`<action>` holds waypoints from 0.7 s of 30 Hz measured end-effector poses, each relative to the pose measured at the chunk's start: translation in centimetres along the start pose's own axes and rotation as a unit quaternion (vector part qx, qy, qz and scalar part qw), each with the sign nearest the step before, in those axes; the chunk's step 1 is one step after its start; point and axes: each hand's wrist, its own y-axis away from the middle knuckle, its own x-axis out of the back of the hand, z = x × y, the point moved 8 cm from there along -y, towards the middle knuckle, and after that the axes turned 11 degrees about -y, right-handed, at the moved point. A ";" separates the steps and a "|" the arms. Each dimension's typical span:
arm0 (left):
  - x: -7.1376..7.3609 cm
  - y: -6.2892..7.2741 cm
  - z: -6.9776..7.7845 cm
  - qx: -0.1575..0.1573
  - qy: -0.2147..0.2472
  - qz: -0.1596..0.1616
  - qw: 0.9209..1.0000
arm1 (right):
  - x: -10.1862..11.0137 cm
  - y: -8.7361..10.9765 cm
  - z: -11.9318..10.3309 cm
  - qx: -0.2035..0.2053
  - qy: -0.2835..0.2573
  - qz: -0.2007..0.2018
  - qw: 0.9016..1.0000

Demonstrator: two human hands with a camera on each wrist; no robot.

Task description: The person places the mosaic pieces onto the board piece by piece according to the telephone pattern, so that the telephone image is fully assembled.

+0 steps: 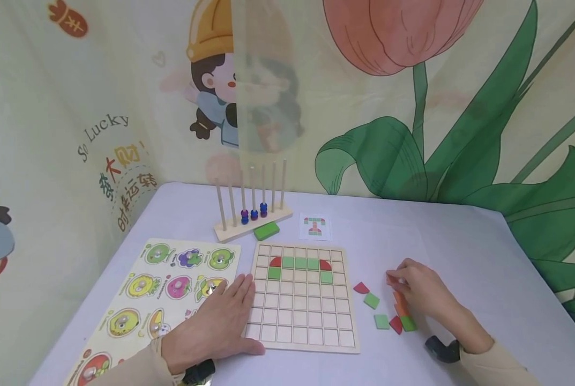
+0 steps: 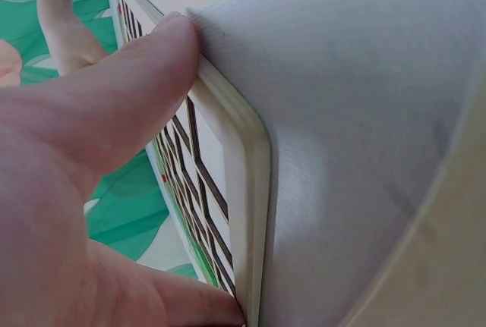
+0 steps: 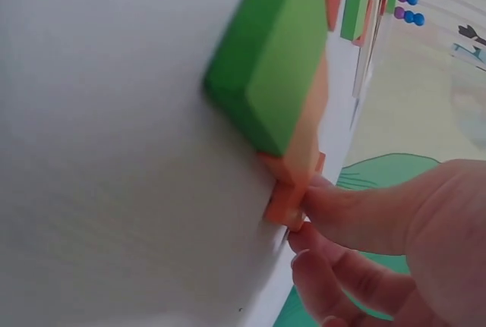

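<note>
My left hand (image 1: 215, 327) lies with straight fingers along the left side of a wooden grid board (image 1: 300, 320); its thumb touches the board's near edge in the left wrist view. Near the board's top, green square tiles (image 1: 300, 262) and two red quarter-round tiles (image 1: 325, 265) sit in the cells. Right of the board, my right hand (image 1: 424, 289) pinches an orange tile (image 1: 390, 278) between thumb and fingers, low over the table. Just below it lie more orange tiles (image 1: 401, 306) and a green tile (image 3: 273, 61), overlapping. The held tile is partly hidden by the fingers.
Loose red (image 1: 361, 288) and green tiles (image 1: 381, 321) lie between board and right hand. Behind the board are a pattern card (image 1: 315, 227), a green block (image 1: 266, 231) and a bead rack (image 1: 226, 234). A fruit puzzle sheet (image 1: 166, 257) lies left, partly under my left arm.
</note>
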 end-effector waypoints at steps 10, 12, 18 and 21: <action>0.0 0.0 0.0 0.000 0.001 -0.001 1.000 | -0.1 0.3 -0.3 0.009 -0.006 0.013 1.000; -0.1 -0.1 0.0 0.000 0.000 -0.002 1.000 | -0.1 0.3 -0.6 0.011 -0.008 0.015 1.000; -0.1 -0.1 0.0 -0.001 -0.001 0.000 1.000 | 0.5 -0.5 -3.1 0.040 -0.025 0.028 0.999; 0.0 -0.1 0.0 0.000 0.001 0.003 1.000 | 0.3 -1.1 -5.3 0.061 -0.040 0.025 0.997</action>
